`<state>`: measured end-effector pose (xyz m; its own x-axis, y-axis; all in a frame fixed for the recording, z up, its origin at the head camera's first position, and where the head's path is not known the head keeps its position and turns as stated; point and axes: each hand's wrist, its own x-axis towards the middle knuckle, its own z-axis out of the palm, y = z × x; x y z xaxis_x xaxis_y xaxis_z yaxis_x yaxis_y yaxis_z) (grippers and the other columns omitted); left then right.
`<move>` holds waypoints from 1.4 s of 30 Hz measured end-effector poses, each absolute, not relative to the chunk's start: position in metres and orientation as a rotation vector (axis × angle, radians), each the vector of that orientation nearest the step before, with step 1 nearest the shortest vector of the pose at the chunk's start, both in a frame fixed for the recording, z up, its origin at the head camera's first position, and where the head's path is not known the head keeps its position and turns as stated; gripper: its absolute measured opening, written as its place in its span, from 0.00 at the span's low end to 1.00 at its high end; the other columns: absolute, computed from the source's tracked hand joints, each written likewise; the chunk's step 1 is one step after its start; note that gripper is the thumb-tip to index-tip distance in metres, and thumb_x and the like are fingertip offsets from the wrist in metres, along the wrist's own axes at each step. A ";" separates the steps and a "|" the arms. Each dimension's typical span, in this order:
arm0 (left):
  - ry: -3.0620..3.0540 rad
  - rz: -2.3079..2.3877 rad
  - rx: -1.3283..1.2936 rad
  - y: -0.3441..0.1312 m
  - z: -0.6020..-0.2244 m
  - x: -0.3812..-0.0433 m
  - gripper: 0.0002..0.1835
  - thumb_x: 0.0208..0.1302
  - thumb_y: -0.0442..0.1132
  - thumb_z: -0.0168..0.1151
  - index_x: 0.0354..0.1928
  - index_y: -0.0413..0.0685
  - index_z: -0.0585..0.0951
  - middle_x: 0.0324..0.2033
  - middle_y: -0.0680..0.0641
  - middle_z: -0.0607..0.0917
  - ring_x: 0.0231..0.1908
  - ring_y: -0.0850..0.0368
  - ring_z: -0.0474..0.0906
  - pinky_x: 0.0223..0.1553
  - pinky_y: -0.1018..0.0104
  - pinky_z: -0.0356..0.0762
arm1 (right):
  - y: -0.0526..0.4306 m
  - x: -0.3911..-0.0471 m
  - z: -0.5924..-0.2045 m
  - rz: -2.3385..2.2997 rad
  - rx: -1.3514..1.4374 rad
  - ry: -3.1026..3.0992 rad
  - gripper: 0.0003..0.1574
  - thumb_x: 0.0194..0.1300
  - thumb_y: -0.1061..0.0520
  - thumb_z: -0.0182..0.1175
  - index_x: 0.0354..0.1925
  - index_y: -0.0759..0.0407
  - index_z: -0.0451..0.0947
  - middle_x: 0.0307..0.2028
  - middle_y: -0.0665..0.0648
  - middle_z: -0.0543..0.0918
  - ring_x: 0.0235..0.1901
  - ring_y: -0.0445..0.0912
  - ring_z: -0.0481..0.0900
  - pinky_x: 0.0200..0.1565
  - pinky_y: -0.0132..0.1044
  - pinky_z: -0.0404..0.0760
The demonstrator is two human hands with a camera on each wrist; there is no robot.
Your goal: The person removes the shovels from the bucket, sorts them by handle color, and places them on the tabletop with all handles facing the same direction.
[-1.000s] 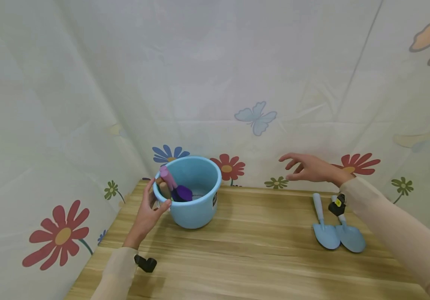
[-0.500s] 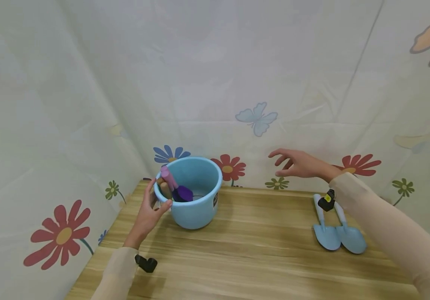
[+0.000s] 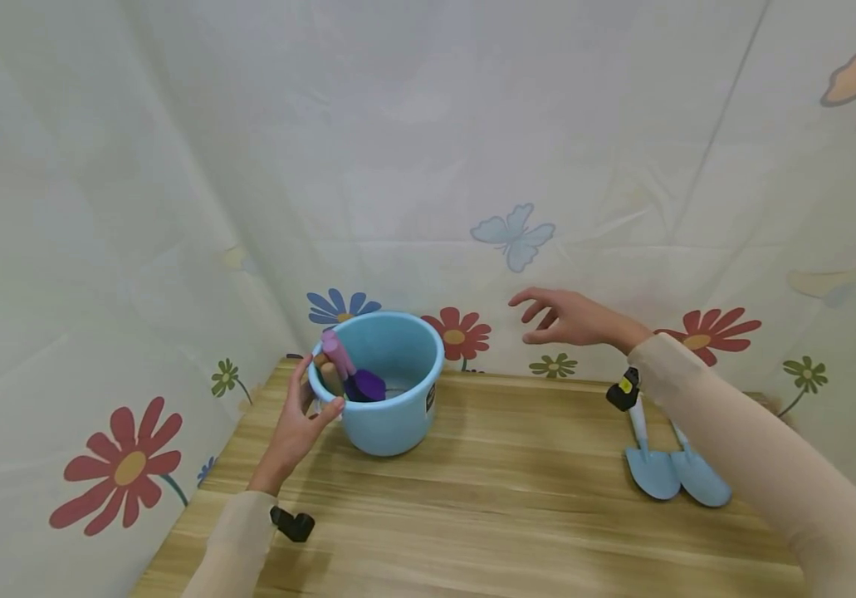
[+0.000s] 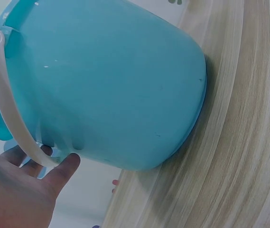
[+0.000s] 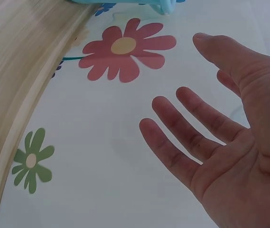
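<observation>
A light blue bucket (image 3: 390, 423) stands upright on the table's left half. My left hand (image 3: 296, 428) holds its left side at the rim, thumb toward the front. In the left wrist view, the bucket's white handle (image 4: 11, 104) passes between that hand and the wall. Inside lean tools with pink (image 3: 338, 353) and tan handles (image 3: 330, 378), and a dark purple scoop-like piece (image 3: 368, 384); their lower parts are hidden. My right hand (image 3: 569, 317) is in the air right of the bucket, fingers apart and slightly bent, holding nothing.
Two light blue garden trowels (image 3: 653, 473) lie side by side on the wooden table (image 3: 502, 507) at the right, their handles partly hidden by my right forearm. A white flowered curtain (image 3: 398, 166) hangs behind the table and along its left side.
My right hand has moved left and slightly up, nearer the bucket, and its forearm now covers more of the trowels' handles. My left hand and the bucket have stayed in place.
</observation>
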<state>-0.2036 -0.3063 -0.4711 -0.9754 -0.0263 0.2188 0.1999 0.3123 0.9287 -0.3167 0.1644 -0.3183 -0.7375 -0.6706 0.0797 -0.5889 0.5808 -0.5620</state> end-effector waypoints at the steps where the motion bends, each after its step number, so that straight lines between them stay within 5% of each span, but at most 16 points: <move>1: -2.383 -1.728 -0.158 -0.306 -0.471 -0.203 0.51 0.69 0.49 0.67 0.81 0.76 0.42 0.80 0.38 0.51 0.78 0.38 0.48 0.66 0.24 0.55 | 0.162 -0.317 -0.318 -0.866 -1.075 2.664 0.38 0.68 0.52 0.70 0.71 0.49 0.68 0.58 0.62 0.82 0.50 0.56 0.86 0.51 0.53 0.84; 30: -2.372 -1.720 -0.154 -0.307 -0.471 -0.202 0.51 0.70 0.49 0.67 0.82 0.72 0.42 0.80 0.37 0.52 0.78 0.38 0.48 0.66 0.25 0.55 | 0.087 -0.331 -0.287 -0.877 -1.155 2.494 0.38 0.67 0.56 0.71 0.71 0.50 0.68 0.58 0.62 0.82 0.49 0.54 0.87 0.49 0.47 0.86; 42: -2.370 -1.737 -0.152 -0.307 -0.469 -0.204 0.52 0.69 0.47 0.67 0.82 0.69 0.41 0.80 0.38 0.52 0.78 0.38 0.48 0.66 0.25 0.56 | 0.048 -0.338 -0.273 -0.805 -1.197 2.406 0.38 0.68 0.53 0.70 0.71 0.50 0.68 0.60 0.63 0.81 0.57 0.58 0.82 0.54 0.52 0.83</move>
